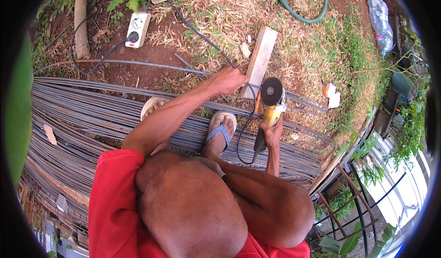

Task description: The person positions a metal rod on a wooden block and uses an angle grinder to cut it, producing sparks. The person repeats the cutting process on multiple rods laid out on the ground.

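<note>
My left hand is closed round a thin steel rod, whose end lies across a wooden block. In my right hand is a yellow and black angle grinder, gripped by its body. Its dark cutting disc is beside the block's near end, close to the rod. Whether disc and rod touch, I cannot tell. A black cord loops from the grinder's tail up past my left hand.
A large bundle of steel rods spreads under my sandalled feet. Far left lies a white power strip with a plug in it. A green hose, a plastic bottle and a rusty metal frame are farther out.
</note>
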Motion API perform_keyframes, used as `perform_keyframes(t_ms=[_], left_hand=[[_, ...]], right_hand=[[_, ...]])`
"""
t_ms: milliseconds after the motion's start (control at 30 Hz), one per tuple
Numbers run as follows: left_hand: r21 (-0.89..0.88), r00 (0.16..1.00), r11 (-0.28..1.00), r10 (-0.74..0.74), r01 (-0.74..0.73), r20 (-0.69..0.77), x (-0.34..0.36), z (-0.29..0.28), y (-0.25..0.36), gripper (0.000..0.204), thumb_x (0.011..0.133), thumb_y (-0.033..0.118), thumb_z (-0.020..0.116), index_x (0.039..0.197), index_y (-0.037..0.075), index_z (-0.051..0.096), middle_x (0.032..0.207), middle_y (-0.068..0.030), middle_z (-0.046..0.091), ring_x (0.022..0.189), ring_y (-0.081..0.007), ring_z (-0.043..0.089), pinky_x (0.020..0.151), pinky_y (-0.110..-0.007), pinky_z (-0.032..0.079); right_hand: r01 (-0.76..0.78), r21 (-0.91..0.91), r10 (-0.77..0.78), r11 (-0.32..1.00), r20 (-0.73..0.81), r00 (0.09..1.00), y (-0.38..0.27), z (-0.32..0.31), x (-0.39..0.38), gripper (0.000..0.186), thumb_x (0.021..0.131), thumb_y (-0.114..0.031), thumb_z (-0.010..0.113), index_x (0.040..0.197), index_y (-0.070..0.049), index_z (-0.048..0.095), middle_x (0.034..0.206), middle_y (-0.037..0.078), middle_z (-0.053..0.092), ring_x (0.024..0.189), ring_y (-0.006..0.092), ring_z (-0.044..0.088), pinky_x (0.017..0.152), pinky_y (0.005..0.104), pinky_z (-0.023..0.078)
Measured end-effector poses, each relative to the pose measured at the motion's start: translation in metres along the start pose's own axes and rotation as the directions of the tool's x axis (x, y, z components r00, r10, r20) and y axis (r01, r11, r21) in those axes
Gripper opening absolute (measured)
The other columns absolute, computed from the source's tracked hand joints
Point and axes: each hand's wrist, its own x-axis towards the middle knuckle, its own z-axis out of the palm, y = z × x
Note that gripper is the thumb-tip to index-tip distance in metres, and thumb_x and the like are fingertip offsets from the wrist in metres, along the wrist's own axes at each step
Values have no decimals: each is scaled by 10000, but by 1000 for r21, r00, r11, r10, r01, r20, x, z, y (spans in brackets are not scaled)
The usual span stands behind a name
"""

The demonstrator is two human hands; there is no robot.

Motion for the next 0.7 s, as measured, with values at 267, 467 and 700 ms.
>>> perform_keyframes(t_ms=[267,467,700], left_hand=[[-7,1000,1000,-22,22,10,0,7,-2,102,982,138,625,959,44,658,771,-210,697,724,-417,718,674,-534,573],[7,1000,1000,-22,22,15,1,11,-5,81,952,120,644,942,40,648,789,-206,707,743,-414,721,682,-541,572],[0,999,999,-37,37,32,0,5,0,65,944,114,624,927,54,644,787,-207,694,747,-417,716,672,-537,560]], right_hand=[[64,-18,-65,998,-32,997,2,-1,4,624,747,-42,788,1323,-2,550,1088,123,710,951,228,680,871,361,553],[-73,-3,73,997,6,997,-10,-3,3,639,739,-40,777,1338,-18,555,1070,103,694,946,230,662,886,373,543],[19,68,-21,998,24,999,6,-7,2,664,701,-117,792,1314,-16,557,1042,94,688,906,217,662,843,366,551]])
